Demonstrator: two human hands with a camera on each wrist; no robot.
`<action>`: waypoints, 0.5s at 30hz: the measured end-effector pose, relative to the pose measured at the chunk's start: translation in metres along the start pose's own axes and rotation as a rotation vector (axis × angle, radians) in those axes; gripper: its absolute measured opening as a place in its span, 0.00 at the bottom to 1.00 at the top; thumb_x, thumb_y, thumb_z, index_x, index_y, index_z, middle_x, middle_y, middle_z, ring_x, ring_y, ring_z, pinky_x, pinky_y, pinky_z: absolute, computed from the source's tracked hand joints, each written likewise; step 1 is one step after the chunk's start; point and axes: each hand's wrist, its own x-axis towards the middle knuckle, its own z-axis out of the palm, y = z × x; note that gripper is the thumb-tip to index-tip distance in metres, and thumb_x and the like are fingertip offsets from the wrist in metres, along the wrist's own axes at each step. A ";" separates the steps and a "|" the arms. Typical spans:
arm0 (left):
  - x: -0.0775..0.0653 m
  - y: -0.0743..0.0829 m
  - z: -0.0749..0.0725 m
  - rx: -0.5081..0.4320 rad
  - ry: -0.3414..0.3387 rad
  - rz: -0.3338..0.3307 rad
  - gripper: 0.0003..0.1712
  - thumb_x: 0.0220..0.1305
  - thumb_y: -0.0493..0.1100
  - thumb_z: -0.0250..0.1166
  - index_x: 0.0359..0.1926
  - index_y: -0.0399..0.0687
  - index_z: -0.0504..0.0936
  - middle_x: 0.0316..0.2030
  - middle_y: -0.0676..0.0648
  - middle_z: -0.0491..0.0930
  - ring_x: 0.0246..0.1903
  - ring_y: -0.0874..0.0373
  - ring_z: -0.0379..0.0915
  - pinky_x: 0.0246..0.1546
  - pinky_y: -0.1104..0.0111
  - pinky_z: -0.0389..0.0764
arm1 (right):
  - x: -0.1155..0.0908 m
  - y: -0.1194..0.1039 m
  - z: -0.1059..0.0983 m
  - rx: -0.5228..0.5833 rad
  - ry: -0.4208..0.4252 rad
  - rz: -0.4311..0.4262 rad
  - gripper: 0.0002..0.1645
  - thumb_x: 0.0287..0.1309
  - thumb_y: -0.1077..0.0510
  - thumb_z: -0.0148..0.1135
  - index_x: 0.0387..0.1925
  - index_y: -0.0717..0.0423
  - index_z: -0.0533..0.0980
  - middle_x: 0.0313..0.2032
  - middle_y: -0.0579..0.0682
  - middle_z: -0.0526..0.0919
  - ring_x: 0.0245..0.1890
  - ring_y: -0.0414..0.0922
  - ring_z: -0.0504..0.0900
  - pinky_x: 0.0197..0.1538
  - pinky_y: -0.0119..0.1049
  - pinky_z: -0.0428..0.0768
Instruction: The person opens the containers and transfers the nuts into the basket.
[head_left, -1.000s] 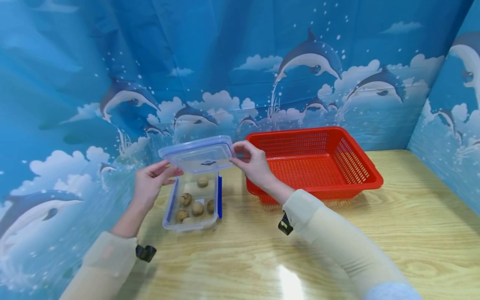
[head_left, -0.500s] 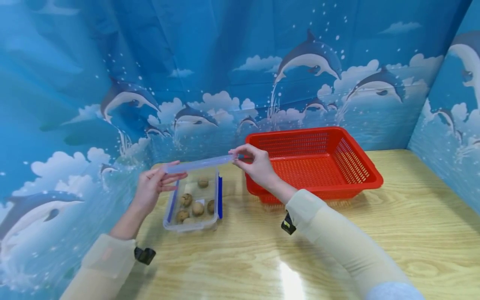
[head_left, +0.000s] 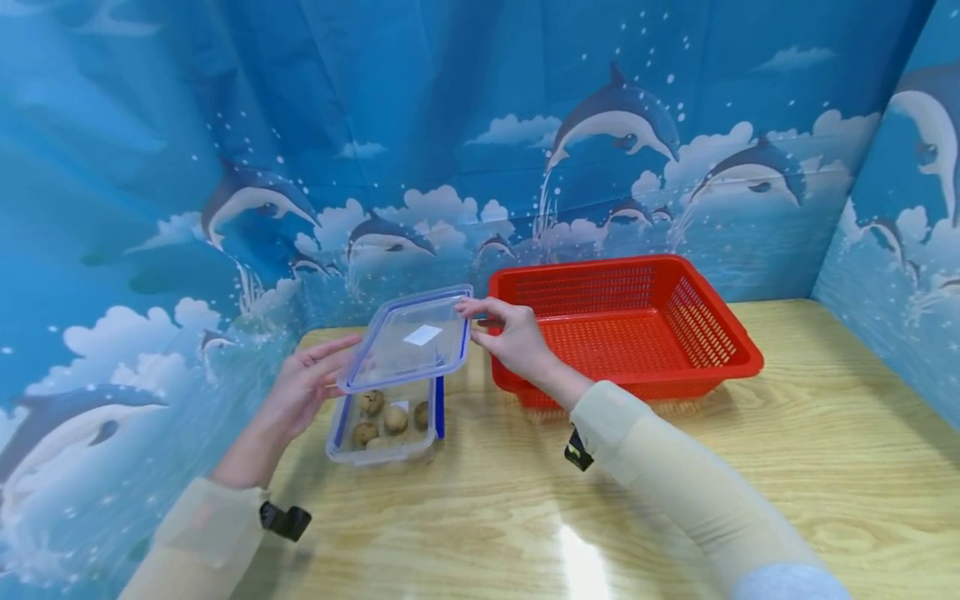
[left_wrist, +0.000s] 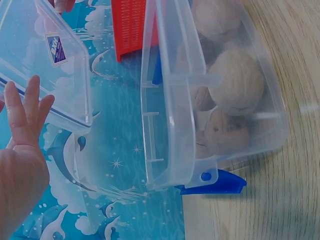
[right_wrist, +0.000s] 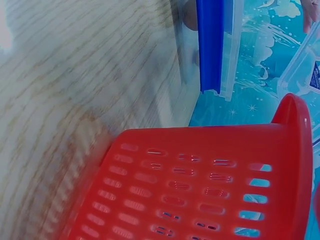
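Observation:
A clear plastic lid (head_left: 397, 357) with a blue-lined rim hangs tilted above the back of a clear food container (head_left: 381, 456). My right hand (head_left: 517, 337) pinches the lid's right edge between thumb and fingers. At the left edge, my left hand (head_left: 303, 387) touches the lid with its fingers stretched out. Several walnuts (head_left: 395, 419) lie inside the uncovered container; the lid hides its back part. Blue side latches (left_wrist: 215, 183) fold outward, as the left wrist view shows. A white label is visible on the lid.
A red perforated basket (head_left: 637, 388) stands right of the container, close to my right forearm. Both sit on a wood-grain table (head_left: 480, 517). A dolphin-print curtain (head_left: 465, 108) closes off the back and sides.
The lid has swung from showing its underside, through edge-on, to facing me with its near edge lowered. My left fingers have straightened along its edge; the right hand keeps its pinch.

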 end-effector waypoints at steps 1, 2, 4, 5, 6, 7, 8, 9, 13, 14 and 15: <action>0.000 0.000 0.000 -0.015 0.002 -0.002 0.15 0.72 0.34 0.54 0.48 0.52 0.86 0.38 0.49 0.86 0.34 0.58 0.83 0.37 0.68 0.83 | 0.000 0.000 0.000 -0.007 -0.001 -0.003 0.15 0.54 0.77 0.63 0.45 0.66 0.79 0.53 0.55 0.82 0.59 0.44 0.75 0.51 0.38 0.80; 0.000 -0.001 0.000 -0.026 0.003 -0.002 0.15 0.72 0.34 0.55 0.49 0.51 0.85 0.38 0.49 0.86 0.34 0.58 0.83 0.36 0.69 0.83 | 0.000 0.001 0.000 -0.010 0.000 -0.007 0.16 0.54 0.77 0.64 0.45 0.66 0.79 0.53 0.55 0.82 0.59 0.45 0.75 0.51 0.39 0.80; 0.000 -0.002 0.000 -0.038 0.012 -0.001 0.15 0.71 0.33 0.56 0.49 0.51 0.85 0.38 0.49 0.86 0.34 0.58 0.84 0.35 0.69 0.83 | 0.000 0.002 0.000 -0.026 0.005 -0.010 0.17 0.54 0.77 0.64 0.45 0.65 0.80 0.54 0.56 0.81 0.59 0.45 0.76 0.52 0.41 0.79; 0.001 -0.002 0.000 -0.040 0.019 -0.001 0.15 0.71 0.33 0.56 0.49 0.52 0.85 0.38 0.49 0.86 0.35 0.58 0.84 0.36 0.69 0.83 | -0.001 0.003 -0.001 -0.040 0.009 -0.014 0.17 0.53 0.76 0.65 0.46 0.65 0.80 0.55 0.57 0.80 0.59 0.45 0.76 0.52 0.42 0.79; 0.001 -0.002 0.000 -0.037 0.031 -0.001 0.15 0.70 0.33 0.57 0.49 0.52 0.85 0.38 0.49 0.86 0.35 0.58 0.84 0.35 0.70 0.83 | -0.001 0.003 -0.001 -0.052 0.014 -0.017 0.17 0.53 0.75 0.66 0.46 0.64 0.80 0.55 0.57 0.80 0.58 0.45 0.76 0.52 0.42 0.79; 0.001 -0.003 0.001 -0.032 0.045 -0.002 0.15 0.70 0.34 0.58 0.49 0.53 0.85 0.38 0.50 0.86 0.36 0.58 0.83 0.36 0.70 0.83 | -0.001 0.003 -0.001 -0.061 0.019 -0.021 0.17 0.53 0.74 0.66 0.46 0.64 0.80 0.55 0.57 0.80 0.58 0.45 0.76 0.52 0.43 0.79; 0.001 -0.003 0.000 -0.023 0.060 -0.004 0.15 0.70 0.34 0.58 0.50 0.53 0.85 0.39 0.51 0.86 0.37 0.58 0.83 0.36 0.70 0.82 | -0.001 0.004 -0.002 -0.073 0.026 -0.022 0.17 0.53 0.74 0.67 0.47 0.63 0.80 0.55 0.57 0.80 0.57 0.45 0.77 0.52 0.43 0.79; 0.001 -0.003 0.000 -0.014 0.075 -0.006 0.15 0.69 0.34 0.59 0.50 0.53 0.85 0.39 0.51 0.86 0.38 0.59 0.83 0.37 0.70 0.82 | -0.001 0.004 -0.002 -0.083 0.032 -0.021 0.18 0.53 0.73 0.67 0.47 0.63 0.80 0.55 0.57 0.80 0.57 0.45 0.77 0.52 0.43 0.79; 0.000 -0.004 -0.001 0.037 0.118 -0.016 0.17 0.68 0.36 0.62 0.56 0.51 0.82 0.42 0.56 0.85 0.42 0.60 0.81 0.41 0.69 0.81 | -0.002 0.003 -0.005 -0.097 0.044 -0.005 0.18 0.54 0.71 0.68 0.48 0.62 0.81 0.55 0.54 0.81 0.56 0.45 0.78 0.53 0.43 0.79; 0.000 -0.005 -0.002 0.044 0.121 -0.014 0.18 0.68 0.36 0.62 0.58 0.50 0.81 0.43 0.56 0.85 0.42 0.60 0.81 0.41 0.69 0.81 | -0.002 0.003 -0.005 -0.096 0.046 0.002 0.18 0.54 0.71 0.68 0.48 0.62 0.81 0.55 0.54 0.81 0.55 0.45 0.79 0.53 0.43 0.79; 0.000 -0.006 -0.002 0.048 0.121 -0.009 0.19 0.68 0.36 0.62 0.58 0.49 0.80 0.43 0.56 0.85 0.42 0.60 0.81 0.42 0.69 0.81 | -0.002 0.002 -0.006 -0.090 0.046 0.009 0.18 0.54 0.71 0.68 0.48 0.62 0.81 0.55 0.53 0.81 0.55 0.45 0.79 0.53 0.44 0.78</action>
